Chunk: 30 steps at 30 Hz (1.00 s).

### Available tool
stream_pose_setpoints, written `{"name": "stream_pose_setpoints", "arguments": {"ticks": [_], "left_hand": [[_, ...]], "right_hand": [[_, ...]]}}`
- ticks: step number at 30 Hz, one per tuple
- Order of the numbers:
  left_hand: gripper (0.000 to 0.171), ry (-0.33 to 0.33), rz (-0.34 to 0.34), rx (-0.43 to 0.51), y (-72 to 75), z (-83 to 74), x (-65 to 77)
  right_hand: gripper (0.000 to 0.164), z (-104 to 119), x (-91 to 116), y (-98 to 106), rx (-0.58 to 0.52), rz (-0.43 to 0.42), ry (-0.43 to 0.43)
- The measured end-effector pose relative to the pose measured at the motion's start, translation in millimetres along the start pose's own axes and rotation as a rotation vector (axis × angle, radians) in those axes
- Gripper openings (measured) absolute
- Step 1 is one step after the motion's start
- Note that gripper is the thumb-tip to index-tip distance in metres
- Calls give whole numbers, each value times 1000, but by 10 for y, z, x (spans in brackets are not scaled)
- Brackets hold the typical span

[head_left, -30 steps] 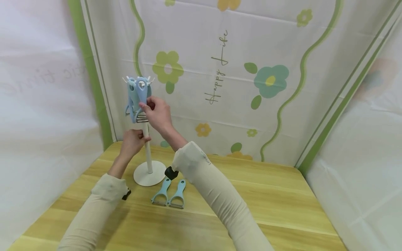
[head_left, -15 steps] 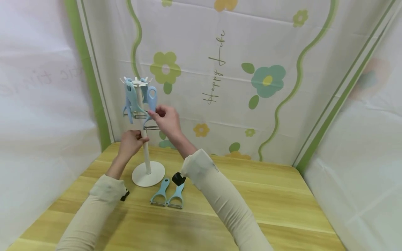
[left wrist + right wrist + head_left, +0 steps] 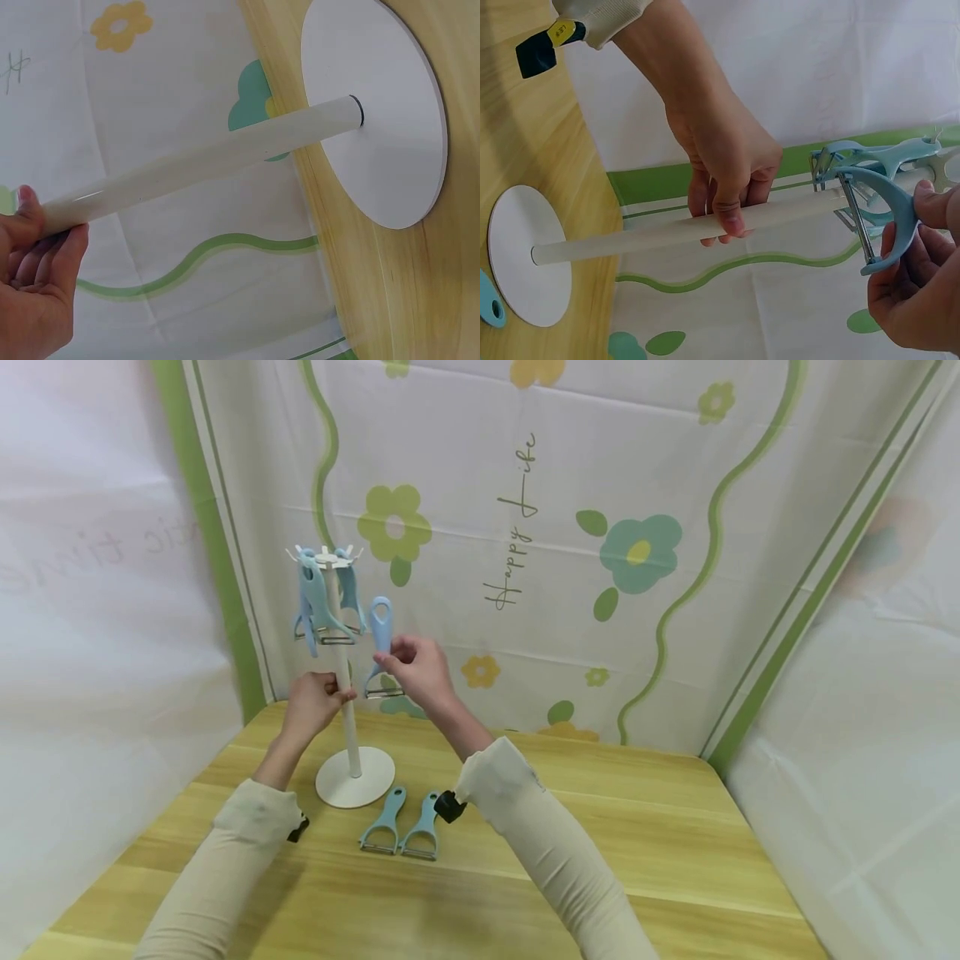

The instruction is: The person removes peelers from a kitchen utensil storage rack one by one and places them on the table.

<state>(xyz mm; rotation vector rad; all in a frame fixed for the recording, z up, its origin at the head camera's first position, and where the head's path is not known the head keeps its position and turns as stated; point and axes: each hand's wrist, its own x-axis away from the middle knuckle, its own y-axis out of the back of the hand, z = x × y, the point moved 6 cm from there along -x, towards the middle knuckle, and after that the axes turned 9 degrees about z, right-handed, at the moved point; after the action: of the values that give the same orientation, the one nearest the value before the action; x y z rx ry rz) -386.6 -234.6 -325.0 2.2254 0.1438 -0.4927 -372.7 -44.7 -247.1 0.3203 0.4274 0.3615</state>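
Note:
My right hand [image 3: 422, 670] pinches a light blue peeler [image 3: 381, 625] by its handle, held upright to the right of a white stand, apart from its hooks. In the right wrist view that peeler's curved head and metal blade [image 3: 861, 219] show in front of the pole. My left hand [image 3: 311, 700] grips the stand's white pole [image 3: 202, 159] between thumb and fingers, below the hooks. Several other blue peelers [image 3: 315, 597] hang from the hooked top [image 3: 327, 558]. Two more peelers, one left [image 3: 386, 822] and one right [image 3: 422, 831], lie flat on the table.
The stand's round white base [image 3: 337, 789] rests on the wooden table [image 3: 600, 852] at the left. A white cloth with printed flowers [image 3: 645, 556] hangs behind, and more white cloth [image 3: 97, 610] rises at the sides.
My right hand has taken a peeler off the stand's hooks and moved it right and down, away from the stand. The left hand keeps its grip on the pole.

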Motion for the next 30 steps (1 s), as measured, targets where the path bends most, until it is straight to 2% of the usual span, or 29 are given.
{"name": "stream_pose_setpoints", "arguments": {"ticks": [6,16,30], "left_hand": [[23,15,4,12,-12,25,-6],[24,26,8,38,-21,29,-20],[25,39,17,28,-17,21,-11]], "right_hand": [[14,-137,82,43,-28,-2,-17],[18,-405,234,157,-22,-1,-103],[15,-696,434,138,-5,43,-139]]}}
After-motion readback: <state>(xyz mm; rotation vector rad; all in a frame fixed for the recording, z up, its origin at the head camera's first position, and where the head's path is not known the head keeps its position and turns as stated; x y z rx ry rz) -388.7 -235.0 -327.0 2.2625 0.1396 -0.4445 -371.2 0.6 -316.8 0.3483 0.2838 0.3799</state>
